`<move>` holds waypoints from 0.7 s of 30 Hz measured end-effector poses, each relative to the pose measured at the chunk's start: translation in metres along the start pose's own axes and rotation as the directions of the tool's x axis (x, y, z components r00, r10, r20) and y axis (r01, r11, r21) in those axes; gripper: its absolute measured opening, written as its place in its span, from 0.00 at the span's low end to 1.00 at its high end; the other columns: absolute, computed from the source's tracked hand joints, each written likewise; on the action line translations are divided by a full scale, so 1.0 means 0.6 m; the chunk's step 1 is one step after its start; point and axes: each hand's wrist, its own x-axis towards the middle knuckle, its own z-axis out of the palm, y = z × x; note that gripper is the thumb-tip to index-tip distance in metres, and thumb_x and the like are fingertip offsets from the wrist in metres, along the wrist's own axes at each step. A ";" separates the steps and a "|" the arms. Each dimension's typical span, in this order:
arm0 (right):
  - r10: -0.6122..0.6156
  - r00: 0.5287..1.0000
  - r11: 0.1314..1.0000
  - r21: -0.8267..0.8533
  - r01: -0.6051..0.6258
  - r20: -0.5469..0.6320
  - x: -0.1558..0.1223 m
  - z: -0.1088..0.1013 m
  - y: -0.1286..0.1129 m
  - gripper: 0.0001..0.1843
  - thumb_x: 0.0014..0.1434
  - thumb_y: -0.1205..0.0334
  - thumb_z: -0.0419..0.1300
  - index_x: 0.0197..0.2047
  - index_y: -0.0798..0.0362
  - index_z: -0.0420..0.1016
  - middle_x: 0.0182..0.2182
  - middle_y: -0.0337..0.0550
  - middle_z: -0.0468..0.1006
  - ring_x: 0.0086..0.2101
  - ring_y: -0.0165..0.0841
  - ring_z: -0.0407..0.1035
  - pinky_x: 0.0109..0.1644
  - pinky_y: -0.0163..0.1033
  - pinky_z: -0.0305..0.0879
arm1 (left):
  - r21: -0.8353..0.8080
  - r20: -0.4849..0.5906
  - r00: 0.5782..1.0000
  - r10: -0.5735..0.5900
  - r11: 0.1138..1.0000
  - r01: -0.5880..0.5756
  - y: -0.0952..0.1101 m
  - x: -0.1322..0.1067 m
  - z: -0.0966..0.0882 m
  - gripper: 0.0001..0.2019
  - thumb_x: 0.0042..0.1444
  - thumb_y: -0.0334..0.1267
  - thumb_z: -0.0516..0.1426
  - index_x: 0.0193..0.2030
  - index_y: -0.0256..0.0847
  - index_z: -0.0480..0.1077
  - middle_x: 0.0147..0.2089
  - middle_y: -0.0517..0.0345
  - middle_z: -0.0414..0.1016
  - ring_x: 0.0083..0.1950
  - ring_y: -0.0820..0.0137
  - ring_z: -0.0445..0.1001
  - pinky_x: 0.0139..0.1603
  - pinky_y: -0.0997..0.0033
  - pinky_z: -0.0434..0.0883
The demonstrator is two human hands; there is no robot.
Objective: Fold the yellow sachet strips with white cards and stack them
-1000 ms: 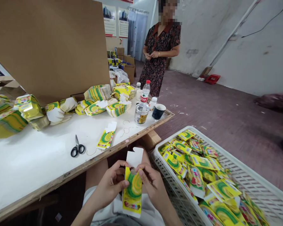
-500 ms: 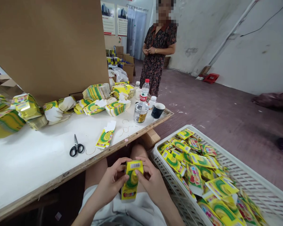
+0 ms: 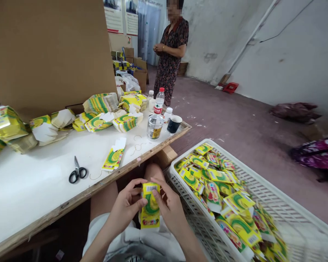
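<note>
Over my lap I hold a small yellow-and-green carton upright with both hands. My left hand grips its left side, fingers curled round it. My right hand pinches its right edge near the folded top flap, which shows a barcode. To my right stands a white plastic crate with several folded cartons of the same kind inside. One flat carton lies on the white table near its front edge.
Black scissors lie on the table. Stacks of flat cartons line its back, before a big cardboard sheet. A glass jar, dark cup and water bottle stand at the right corner. A person stands beyond.
The carton's white top flap, standing up a second ago, is now folded down shut. The view has shifted to the right, and both hands stay on the carton.
</note>
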 end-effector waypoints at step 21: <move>0.187 0.807 0.935 -0.150 -0.321 -0.559 0.017 -0.106 0.141 0.21 0.55 0.45 0.57 0.41 0.53 0.77 0.39 0.52 0.81 0.31 0.40 0.74 0.34 0.43 0.69 | 0.809 -0.588 0.735 0.338 0.242 0.536 0.019 0.159 -0.248 0.23 0.52 0.43 0.58 0.52 0.30 0.71 0.52 0.27 0.74 0.56 0.35 0.69 0.52 0.39 0.66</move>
